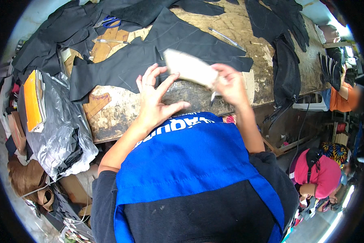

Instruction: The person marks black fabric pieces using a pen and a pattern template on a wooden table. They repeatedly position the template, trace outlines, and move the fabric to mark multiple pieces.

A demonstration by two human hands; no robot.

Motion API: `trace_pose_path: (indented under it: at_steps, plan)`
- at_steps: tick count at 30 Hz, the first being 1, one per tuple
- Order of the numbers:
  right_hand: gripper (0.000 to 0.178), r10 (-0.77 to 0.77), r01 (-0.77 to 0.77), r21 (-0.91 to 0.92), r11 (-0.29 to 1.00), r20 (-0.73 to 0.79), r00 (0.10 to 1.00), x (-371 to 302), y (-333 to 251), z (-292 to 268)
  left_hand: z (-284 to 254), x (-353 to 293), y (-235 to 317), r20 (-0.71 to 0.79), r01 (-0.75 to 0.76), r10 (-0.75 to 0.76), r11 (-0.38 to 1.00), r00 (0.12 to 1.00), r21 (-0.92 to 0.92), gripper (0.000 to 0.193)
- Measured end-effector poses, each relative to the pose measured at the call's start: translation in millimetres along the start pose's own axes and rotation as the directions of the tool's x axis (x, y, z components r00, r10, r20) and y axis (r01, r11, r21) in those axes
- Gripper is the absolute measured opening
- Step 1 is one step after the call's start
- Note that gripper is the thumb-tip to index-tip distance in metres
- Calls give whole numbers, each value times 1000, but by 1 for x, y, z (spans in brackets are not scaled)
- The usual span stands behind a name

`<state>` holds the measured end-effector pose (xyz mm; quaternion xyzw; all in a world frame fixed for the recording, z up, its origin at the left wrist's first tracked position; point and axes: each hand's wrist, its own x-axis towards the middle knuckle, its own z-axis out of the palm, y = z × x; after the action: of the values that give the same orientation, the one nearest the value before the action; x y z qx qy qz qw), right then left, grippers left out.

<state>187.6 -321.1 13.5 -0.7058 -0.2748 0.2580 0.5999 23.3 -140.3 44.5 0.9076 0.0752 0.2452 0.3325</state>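
A cream piece of card (190,68), smeared by motion, is gripped at its right end by the fingers of my right hand (229,84). Just below those fingers a slim white pointed thing, perhaps a pen (213,96), sticks out. My left hand (155,97) is spread open beside the card's left part; one fingertip is close to its lower edge, and whether they touch I cannot tell. Under and behind the card lie black cut material pieces (117,73) with faint light lines drawn on them. Another pen (227,39) rests on the black material at the far side.
A worn wooden table (117,123) bears brown templates (97,103), a pen (113,41) and blue-handled scissors (111,22). At left, a clear plastic bag (62,129) stands beside an orange booklet (33,101). Black mesh material (286,71) hangs over the right edge. Two people (317,172) are at right.
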Motion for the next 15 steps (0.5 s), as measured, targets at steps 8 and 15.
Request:
trace_pose_path:
  at_steps: [8,15]
  plan:
    - [36,-67,240,123,963,-752,656,-9,11,-98,-110,39,94,-27,-293,703,261,711,-920,42]
    - [39,-128,208,-31,978,-874,469,-29,42,-107,-112,43,123,-117,-230,766,42,632,-972,26]
